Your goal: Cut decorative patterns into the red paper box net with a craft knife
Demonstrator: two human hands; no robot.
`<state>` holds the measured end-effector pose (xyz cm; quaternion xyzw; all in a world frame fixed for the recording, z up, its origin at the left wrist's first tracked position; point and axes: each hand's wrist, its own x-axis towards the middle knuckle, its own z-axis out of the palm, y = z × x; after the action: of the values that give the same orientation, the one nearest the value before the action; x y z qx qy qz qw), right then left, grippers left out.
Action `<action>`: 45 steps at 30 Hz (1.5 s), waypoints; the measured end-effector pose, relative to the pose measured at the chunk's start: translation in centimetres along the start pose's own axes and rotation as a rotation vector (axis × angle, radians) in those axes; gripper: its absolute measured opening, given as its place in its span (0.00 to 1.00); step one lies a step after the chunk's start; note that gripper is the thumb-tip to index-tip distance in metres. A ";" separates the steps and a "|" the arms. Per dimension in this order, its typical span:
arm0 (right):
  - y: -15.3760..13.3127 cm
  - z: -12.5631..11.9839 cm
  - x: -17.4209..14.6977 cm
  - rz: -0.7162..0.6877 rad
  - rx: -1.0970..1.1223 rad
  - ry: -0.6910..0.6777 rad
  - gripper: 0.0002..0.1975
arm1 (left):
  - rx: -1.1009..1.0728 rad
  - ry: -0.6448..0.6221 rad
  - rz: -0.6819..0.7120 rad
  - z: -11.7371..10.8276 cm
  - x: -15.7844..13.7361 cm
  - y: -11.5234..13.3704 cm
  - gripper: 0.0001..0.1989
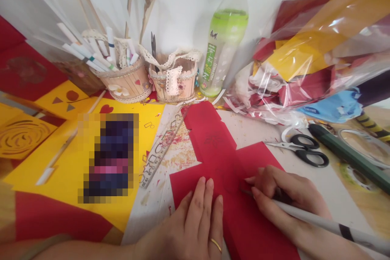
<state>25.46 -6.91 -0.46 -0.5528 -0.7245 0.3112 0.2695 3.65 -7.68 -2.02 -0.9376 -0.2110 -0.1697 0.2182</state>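
Tabletop (373, 211): red paper (210, 140) beneath hands (195, 221)

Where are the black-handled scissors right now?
In the head view, the scissors lie toward the right, beyond the right hand, between the red paper and the long dark green tool.

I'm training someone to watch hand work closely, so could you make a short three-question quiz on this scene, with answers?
1. True or false: the left hand lies with its fingers on the red paper.
2. Choose one: the right hand is holding A) the scissors, B) a grey pen-like tool, C) the bottle.
3. Name it: which clear, numbered tool lies between the yellow sheet and the red paper?

Key:
1. True.
2. B.
3. The ruler.
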 end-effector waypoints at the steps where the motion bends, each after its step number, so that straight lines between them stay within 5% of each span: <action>1: -0.1 0.0 0.0 -0.006 0.010 -0.003 0.14 | 0.004 0.004 0.005 0.0 0.0 0.0 0.13; 8: -0.3 -0.2 0.3 0.059 0.069 0.155 0.15 | 0.003 -0.005 -0.006 0.1 0.0 0.1 0.13; 16: -0.2 0.6 0.5 0.116 0.118 0.156 0.13 | -0.001 -0.007 -0.006 0.1 -0.2 0.1 0.13; 28: -0.5 1.4 0.6 -0.060 0.036 0.111 0.12 | 0.023 0.064 -0.021 1.1 -0.1 0.5 0.11; 33: -0.4 1.4 0.6 -0.109 -0.025 0.112 0.12 | 0.048 0.227 -0.123 2.4 -0.3 1.1 0.12; 45: -0.2 1.3 0.7 -0.163 -0.123 0.107 0.13 | 0.073 0.216 -0.123 2.5 -0.3 1.3 0.17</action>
<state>24.21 -6.43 -1.12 -0.5234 -0.7693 0.2131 0.2979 4.54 -7.59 -4.73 -0.8905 -0.2493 -0.2752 0.2630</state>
